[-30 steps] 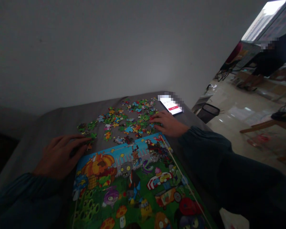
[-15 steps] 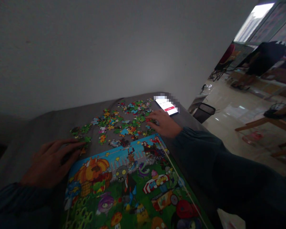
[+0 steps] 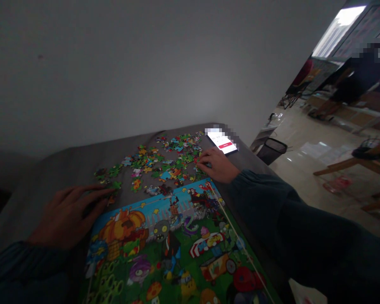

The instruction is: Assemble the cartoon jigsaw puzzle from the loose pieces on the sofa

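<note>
A colourful cartoon picture board (image 3: 177, 236) with zombies, plants and a pumpkin lies at the front of the grey-covered table. Beyond its top edge are scattered many loose jigsaw pieces (image 3: 148, 160), mostly green, orange and blue. My right hand (image 3: 218, 165) rests at the right side of the pile, fingers curled down and pinched together on a puzzle piece, which they mostly hide. At the board's upper left corner, my left hand (image 3: 71, 213) is open, its fingers stretched towards a few green and brown pieces (image 3: 114, 185); the thumb is apart from them.
A lit phone (image 3: 223, 141) lies at the table's far right corner. A pale wall (image 3: 145, 67) rises behind the table. To the right are a dark mesh basket (image 3: 272, 150), a wooden stool (image 3: 345, 164) on the shiny floor, and a person (image 3: 357, 80) standing further back.
My right hand's fingers have drawn closer together, and the hand has shifted slightly right at the pile's edge. My left hand stays in place. The person in the background stands more upright.
</note>
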`<state>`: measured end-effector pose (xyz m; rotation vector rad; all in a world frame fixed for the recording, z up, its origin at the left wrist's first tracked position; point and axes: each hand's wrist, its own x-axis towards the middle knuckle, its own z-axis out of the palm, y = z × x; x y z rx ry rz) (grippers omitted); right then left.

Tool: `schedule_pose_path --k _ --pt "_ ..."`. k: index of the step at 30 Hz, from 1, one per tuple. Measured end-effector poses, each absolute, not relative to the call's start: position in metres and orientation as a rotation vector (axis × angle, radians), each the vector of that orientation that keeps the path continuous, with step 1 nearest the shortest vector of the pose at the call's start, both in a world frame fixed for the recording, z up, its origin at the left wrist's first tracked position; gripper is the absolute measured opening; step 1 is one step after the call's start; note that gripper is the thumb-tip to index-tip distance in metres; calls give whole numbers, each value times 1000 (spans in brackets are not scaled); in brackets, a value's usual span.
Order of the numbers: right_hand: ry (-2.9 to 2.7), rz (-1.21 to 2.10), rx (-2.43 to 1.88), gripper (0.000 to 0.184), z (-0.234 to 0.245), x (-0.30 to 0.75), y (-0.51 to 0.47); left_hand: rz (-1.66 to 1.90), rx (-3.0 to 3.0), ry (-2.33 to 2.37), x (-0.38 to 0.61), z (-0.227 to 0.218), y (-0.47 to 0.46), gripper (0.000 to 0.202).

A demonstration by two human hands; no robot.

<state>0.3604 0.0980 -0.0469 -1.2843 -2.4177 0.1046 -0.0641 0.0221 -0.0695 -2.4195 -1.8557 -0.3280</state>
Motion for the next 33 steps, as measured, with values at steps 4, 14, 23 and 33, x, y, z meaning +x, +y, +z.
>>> schedule_pose_path --k 4,14,23,33 --pt "-2360 54 -1363 26 -51 359 101 -351 -2440 -1771 -66 -72 22 52" --pt "-2572 151 -1142 42 -44 330 79 -386 -2411 -1890 -53 -73 16 47" --pt "-2498 222 -1063 21 -48 308 91 -503 -2390 -1888 -49 -71 14 40" --pt "-2446 862 -842 11 31 255 35 -1614 -2839 -2102 25 -20 -26 54"
